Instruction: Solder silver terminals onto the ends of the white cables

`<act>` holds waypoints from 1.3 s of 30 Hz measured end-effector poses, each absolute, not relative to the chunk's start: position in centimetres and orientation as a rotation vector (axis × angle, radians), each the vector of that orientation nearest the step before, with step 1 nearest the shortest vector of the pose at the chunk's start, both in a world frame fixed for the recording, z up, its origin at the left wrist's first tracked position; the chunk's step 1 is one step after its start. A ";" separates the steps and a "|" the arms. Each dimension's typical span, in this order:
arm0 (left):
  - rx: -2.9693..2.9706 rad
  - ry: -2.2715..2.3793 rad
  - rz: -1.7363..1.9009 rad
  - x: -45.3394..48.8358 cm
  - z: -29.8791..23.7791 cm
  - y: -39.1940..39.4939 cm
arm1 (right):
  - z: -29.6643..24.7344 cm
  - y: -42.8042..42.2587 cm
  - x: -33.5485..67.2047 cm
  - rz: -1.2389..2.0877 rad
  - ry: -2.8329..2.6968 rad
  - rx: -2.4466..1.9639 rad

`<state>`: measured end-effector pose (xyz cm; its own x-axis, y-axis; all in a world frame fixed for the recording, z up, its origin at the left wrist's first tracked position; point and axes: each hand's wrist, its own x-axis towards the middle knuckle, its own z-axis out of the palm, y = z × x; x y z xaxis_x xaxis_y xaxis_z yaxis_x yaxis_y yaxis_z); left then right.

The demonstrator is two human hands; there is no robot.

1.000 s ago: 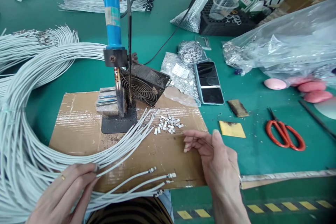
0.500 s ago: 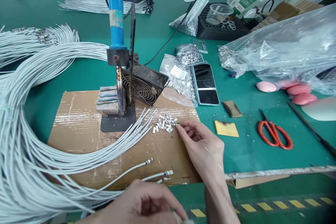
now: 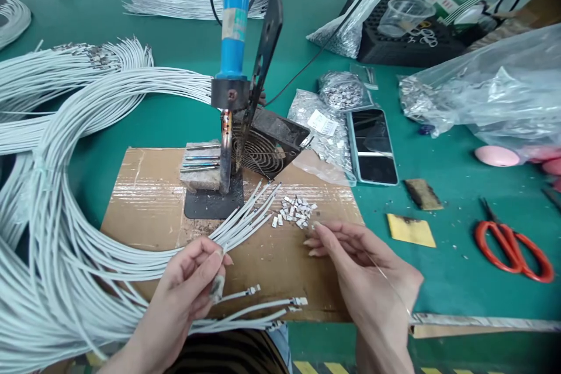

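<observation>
My left hand (image 3: 193,283) is closed in a pinch, with its fingertips at the bundle of white cables (image 3: 144,263). Whether a cable is between them I cannot tell. A greyish wrap (image 3: 218,286) covers one of its fingers. My right hand (image 3: 372,274) is closed over the cardboard, just right of a pile of small white connectors (image 3: 298,210). From its palm a thin silvery solder wire (image 3: 385,276) runs back across the wrist; anything tiny at the fingertips is unclear. Below, several cable ends carry connectors (image 3: 299,301).
A blue-handled soldering iron (image 3: 236,29) stands upright on its stand, beside a small black fan (image 3: 267,149). Rightward lie a phone (image 3: 374,146), a yellow sponge (image 3: 411,230) and red-handled scissors (image 3: 512,248). Cardboard (image 3: 144,187) covers part of the green table.
My left hand has risen from the bottom edge to the cable bundle and closed in a pinch. My right hand has drawn slightly away from the connector pile. The view has shifted left.
</observation>
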<state>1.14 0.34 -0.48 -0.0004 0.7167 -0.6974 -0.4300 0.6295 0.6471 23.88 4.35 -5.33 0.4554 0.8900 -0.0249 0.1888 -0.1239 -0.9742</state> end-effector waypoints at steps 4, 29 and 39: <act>0.277 1.250 0.937 1.3 -0.2 0.4 | -3.4 3.5 21.8 1.038 -0.942 -1.458; 0.722 1.393 0.900 2.7 0.0 -0.3 | -3.3 1.9 18.7 1.124 -1.516 -1.100; 0.679 1.331 0.775 2.3 -0.3 -0.4 | -3.0 2.2 20.2 1.113 -1.279 -1.223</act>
